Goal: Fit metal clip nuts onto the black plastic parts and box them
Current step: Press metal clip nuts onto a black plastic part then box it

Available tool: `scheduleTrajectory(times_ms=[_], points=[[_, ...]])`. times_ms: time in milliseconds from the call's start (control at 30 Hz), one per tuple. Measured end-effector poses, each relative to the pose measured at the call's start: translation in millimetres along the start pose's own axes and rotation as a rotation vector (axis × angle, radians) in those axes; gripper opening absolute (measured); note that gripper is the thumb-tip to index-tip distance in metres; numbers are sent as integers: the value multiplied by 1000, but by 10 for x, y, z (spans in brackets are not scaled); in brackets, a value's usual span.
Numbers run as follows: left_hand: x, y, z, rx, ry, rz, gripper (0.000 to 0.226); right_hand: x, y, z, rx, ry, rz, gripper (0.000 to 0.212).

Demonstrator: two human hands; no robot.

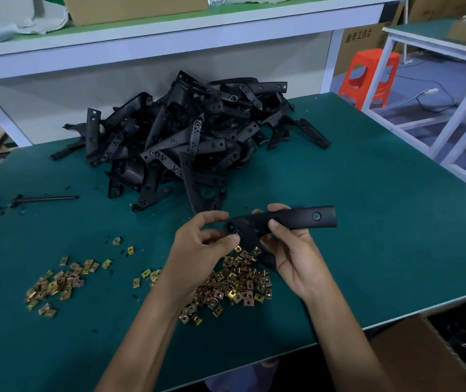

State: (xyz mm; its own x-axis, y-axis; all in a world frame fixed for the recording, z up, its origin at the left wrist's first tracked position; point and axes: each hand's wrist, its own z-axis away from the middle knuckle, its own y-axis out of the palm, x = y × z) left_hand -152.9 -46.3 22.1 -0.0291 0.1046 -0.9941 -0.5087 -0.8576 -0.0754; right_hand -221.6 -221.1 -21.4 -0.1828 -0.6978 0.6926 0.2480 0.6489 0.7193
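Below the table's [381,236] near right corner waits a cardboard box [424,352]. Over the near edge the right hand [294,256] grips a black part [305,217] and the left hand [200,244] pinches its end (any nut there is hidden). This looks like the fitting step, and next the nut needs pushing on squarely. Loose clip nuts [234,281] lie beneath, and the heap [186,137] crowds the far edge.

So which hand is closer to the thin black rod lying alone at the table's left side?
Left. The left hand is to the rod's right, at the left end of the black plastic part; the right hand grips that part farther right still.
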Motion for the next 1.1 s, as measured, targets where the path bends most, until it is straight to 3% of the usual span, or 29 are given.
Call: scheduleTrajectory(times_ms=[300, 400, 500, 600, 700, 767, 833, 900, 1000, 1100], points=[[0, 132, 136, -101, -52, 160, 34, 188, 133, 167, 47, -51, 68, 25], [-49, 280, 252, -44, -76, 100, 29, 330, 94, 466, -18, -87, 130, 25], [-77, 517, 328, 97, -51, -63, 18, 424, -143, 965, -241, -108, 188, 28], [-33, 717, 384, 212, 26, -185, 9, 590, -475, 1611, -452, -149, 94, 36], [27, 835, 421, 264, 46, -221, 12, 945, -859, 2277, -765, -282, 98, 36], [62, 878, 426, 277, 65, -230, 19, 1241, -1186, 2646, -1038, -332, 251, 28], [85, 910, 437, 309, 87, -253, 26, 1491, -1543, 2952, -1291, -256, 455, 23], [109, 913, 450, 320, 82, -245, 27, 1616, -1857, 3176, -1450, -20, 712, 37], [121, 854, 469, 303, 44, -226, 26, 1623, -2024, 3311, -1477, 394, 1097, 55], [141, 721, 516, 259, -2, -194, 25, 1595, -1931, 3082, -1397, 560, 1378, 66]])
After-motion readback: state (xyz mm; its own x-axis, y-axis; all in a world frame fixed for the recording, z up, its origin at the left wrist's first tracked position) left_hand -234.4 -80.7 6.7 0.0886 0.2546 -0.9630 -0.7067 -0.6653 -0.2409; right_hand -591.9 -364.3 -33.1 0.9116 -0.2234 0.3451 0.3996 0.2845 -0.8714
